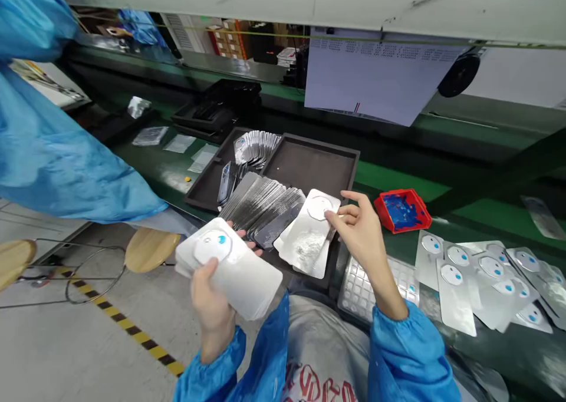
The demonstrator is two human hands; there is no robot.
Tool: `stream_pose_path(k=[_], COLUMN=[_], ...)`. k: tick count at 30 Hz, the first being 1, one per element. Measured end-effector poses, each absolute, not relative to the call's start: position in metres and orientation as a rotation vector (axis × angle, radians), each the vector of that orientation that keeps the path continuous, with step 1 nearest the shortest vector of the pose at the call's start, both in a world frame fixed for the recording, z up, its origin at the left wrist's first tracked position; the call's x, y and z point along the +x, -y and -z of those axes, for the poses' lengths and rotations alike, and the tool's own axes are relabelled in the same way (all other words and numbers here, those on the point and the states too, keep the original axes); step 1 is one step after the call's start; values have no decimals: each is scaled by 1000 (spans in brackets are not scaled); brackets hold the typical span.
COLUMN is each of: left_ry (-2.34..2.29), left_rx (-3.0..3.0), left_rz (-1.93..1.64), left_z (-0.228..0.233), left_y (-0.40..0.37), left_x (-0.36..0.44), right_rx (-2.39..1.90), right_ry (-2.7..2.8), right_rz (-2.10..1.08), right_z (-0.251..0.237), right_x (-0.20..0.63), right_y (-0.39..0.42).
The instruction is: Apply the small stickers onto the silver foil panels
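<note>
**Two hands sorting foil-backed cards at a bench**

Head view. The left hand [211, 299] is closed around a stack of white cards [230, 266], thumb pressed on the top face and fingers curled beneath. The top card is a rounded white rectangle bearing a raised circular blister with a blue mark at its edge. The right hand [360, 231] pinches the upper edge of a single silver card [307, 237] between thumb and fingertips; this card shows a dull metallic face with a circular outline near its top and lies tilted over a few like cards at the front rim of a dark tray [309, 160]. Just beside it, in the same tray, a fanned row of silver cards [265, 210] leans edge to edge, with a second fan [256, 145] behind. A red bin [402, 210] sits right of the tray, and loose white blister cards [481, 284] overlap on the green bench [486, 213]. A co-worker's blue sleeve [53, 148] fills the left.
</note>
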State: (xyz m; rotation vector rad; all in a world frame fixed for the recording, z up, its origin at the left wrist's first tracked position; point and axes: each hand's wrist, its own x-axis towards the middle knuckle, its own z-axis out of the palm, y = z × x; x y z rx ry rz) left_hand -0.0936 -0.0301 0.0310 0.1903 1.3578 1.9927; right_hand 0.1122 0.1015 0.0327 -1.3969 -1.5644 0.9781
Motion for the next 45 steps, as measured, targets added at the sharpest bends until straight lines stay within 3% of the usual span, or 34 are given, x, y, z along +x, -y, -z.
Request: stream_pose_path(k=[3, 5, 10, 15, 25, 34, 42, 45], left_ry=[-1525, -1542, -1341, -1301, -1528, -1279, -1501, -1513], left_rx=[215, 210, 354, 700, 772, 872, 825, 845], left_rz=[-2053, -1937, -1415, -1262, -1086, -1089, -1226, -1211], left_z=[-37, -34, -22, -23, -11, -28, -22, -21], left_y=[35, 36, 21, 6, 12, -2, 4, 4], left_x=[-95, -84, -43, -17, 16, 22, 36, 30], right_rx=[-1593, -1446, -842, -898, -919, -899, -1225, -1225], right_ry=[1796, 1887, 2090, 2146, 2212, 2131, 1709, 1457], right_rz=[-471, -321, -453, -314, -18, -153, -864, -912], right_z=[-24, -24, -41, -45, -41, -24, -33, -32], right_x=[116, 122, 139, 166, 203, 217, 198, 213], right_y=[-97, -80, -44, -42, -34, -34, -24, -52])
